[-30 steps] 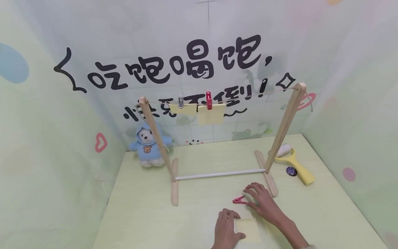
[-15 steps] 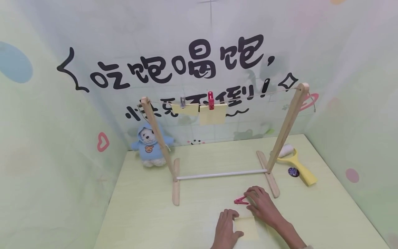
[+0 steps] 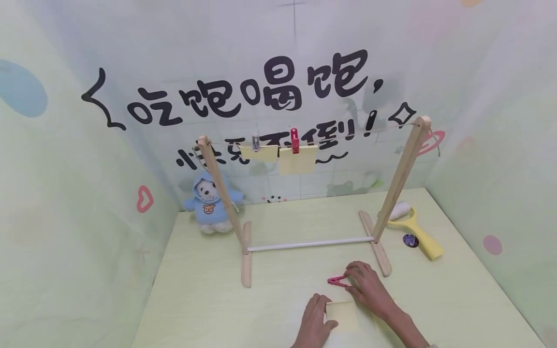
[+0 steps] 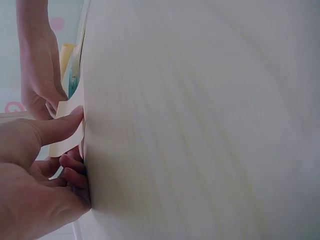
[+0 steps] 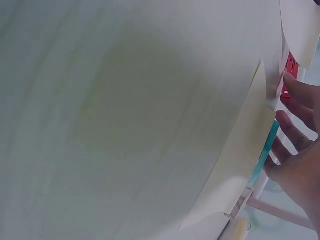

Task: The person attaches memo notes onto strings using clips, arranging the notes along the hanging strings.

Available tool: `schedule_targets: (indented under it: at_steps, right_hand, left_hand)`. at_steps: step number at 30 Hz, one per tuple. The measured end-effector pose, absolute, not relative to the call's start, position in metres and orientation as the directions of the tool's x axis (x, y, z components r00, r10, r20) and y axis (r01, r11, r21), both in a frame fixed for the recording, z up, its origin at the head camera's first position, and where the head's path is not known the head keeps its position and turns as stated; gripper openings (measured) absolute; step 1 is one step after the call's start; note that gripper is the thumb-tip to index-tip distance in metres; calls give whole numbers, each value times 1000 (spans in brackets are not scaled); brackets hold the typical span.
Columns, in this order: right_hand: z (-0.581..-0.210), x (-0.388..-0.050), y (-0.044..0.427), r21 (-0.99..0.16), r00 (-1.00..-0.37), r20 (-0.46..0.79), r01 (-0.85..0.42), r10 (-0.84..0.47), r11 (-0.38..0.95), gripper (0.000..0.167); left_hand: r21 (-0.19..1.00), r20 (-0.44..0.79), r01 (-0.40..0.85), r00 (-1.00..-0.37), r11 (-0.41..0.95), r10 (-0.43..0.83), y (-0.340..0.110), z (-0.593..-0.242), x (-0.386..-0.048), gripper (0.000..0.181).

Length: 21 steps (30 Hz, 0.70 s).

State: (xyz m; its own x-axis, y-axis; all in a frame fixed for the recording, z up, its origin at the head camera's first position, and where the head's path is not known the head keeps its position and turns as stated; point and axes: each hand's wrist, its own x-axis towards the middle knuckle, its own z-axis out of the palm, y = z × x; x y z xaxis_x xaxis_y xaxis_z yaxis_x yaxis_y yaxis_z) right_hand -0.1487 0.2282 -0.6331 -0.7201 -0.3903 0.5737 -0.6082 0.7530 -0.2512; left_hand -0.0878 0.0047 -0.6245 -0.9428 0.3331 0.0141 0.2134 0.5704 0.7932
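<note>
My left hand (image 3: 312, 323) holds a pale yellow sticky note (image 3: 343, 317) by its left side, near the table's front. In the left wrist view the thumb lies over the sticky note (image 4: 70, 132) and the other fingers curl below it. My right hand (image 3: 372, 292) has its thumb and fingertips on the handle ends of a red clothespin (image 3: 336, 281), just beyond the note. The right wrist view shows the red clothespin (image 5: 290, 75) between thumb and finger. A teal item (image 5: 265, 152), mostly hidden, lies by that hand, beside another yellow note (image 5: 235, 160).
A wooden stand (image 3: 402, 176) with a string holds two yellow notes, under a grey clothespin (image 3: 256, 143) and a red clothespin (image 3: 295, 140). Behind its left post sits a plush toy (image 3: 209, 205). To the right lie a yellow-handled lint roller (image 3: 422, 237) and a dark oval piece (image 3: 410, 240).
My right hand has come down onto the red clothespin and its fingers have closed on the handles. My left hand and its note have shifted slightly, and the note's far edge has lifted.
</note>
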Motion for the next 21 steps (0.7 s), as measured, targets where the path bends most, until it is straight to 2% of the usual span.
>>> schedule_targets:
  at_steps: [8, 15, 21]
  right_hand:
    - [-630, -147, 227, -299, -721, 595, -608, -354, 735, 44]
    - [-627, -147, 226, -345, -715, 624, -614, -316, 710, 45]
    - [-623, -145, 224, -389, -755, 594, -572, -278, 722, 41]
  left_hand:
    - [800, -55, 147, -948, 581, 315, 7, -622, -92, 24]
    - [849, -84, 92, -948, 520, 307, 6, -622, -93, 19]
    - [865, -94, 74, -948, 496, 304, 5, -623, -94, 19]
